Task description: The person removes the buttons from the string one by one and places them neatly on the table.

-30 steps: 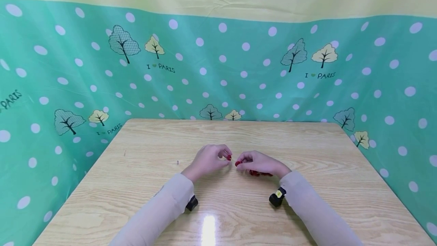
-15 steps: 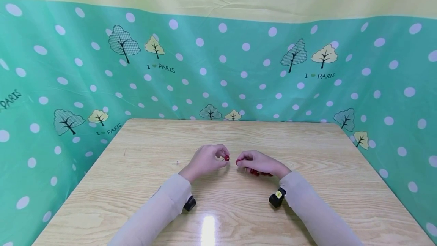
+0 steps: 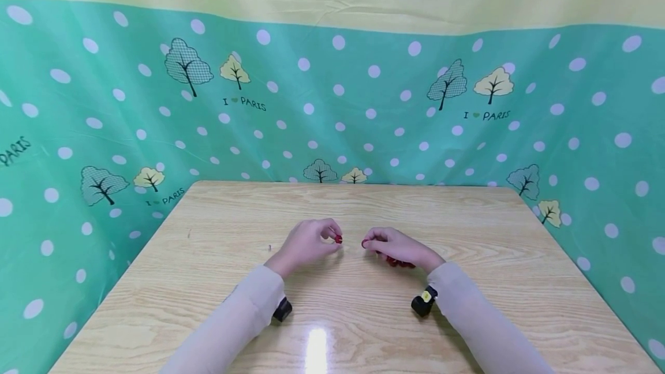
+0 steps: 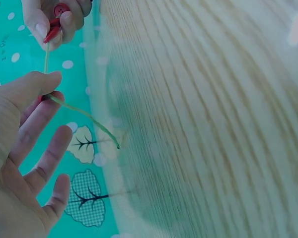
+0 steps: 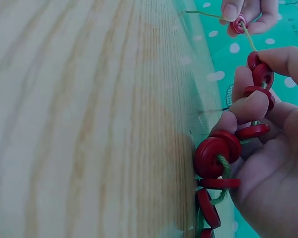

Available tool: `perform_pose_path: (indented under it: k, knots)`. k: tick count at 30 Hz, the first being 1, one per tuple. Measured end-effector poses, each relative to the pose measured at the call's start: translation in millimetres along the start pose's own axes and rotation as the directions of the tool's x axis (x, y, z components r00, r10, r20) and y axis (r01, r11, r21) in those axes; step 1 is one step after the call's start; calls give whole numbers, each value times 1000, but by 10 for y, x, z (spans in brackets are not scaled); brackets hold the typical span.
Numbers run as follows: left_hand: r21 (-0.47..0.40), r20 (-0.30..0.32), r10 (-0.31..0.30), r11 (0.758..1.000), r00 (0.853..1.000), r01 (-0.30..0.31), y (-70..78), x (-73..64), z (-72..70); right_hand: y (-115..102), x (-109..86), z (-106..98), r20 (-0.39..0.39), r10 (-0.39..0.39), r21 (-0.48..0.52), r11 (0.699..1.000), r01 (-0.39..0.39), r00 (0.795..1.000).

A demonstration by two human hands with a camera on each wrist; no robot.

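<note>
My left hand (image 3: pixel 309 241) pinches one red button (image 5: pixel 239 24) between thumb and forefinger, its other fingers spread. A thin green cord (image 4: pixel 84 114) passes through that button, and its loose end hangs beyond my fingers. Across a short gap, the cord runs to my right hand (image 3: pixel 397 245), whose thumb and fingers grip the end of a row of red buttons (image 5: pixel 212 157) threaded on the same cord. The row trails below the right palm; its far end is cut off in the right wrist view and partly hidden behind the hand in the head view.
Both hands are over a light wood-grain table (image 3: pixel 332 316). A tiny dark object (image 3: pixel 269 247) lies left of my left hand. Green dotted curtain (image 3: pixel 332 103) stands behind the table and at both sides. Each wrist carries a small black camera (image 3: pixel 423 302).
My left hand has drawn to the left with its button, widening the gap between the hands. The right hand has shifted slightly right, still holding the row of buttons.
</note>
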State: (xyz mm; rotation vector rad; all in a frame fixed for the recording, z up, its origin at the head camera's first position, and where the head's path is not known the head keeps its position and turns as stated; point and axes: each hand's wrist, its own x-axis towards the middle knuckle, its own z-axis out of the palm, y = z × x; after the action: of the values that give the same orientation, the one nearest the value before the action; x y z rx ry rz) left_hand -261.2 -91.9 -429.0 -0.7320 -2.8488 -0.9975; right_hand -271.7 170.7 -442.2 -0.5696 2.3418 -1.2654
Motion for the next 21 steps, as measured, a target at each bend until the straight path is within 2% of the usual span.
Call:
perform_pose_path:
  k: [10,21]
  knots:
    - [20,-8,-23,1000,1000,23,-72,-10,-54,-4,0,-10,-24,22,16,1000,-22,999]
    - [6,-15,-61,998,998,61,-119,-64,-103,27,4,-12,-68,7,58,998,-3,998]
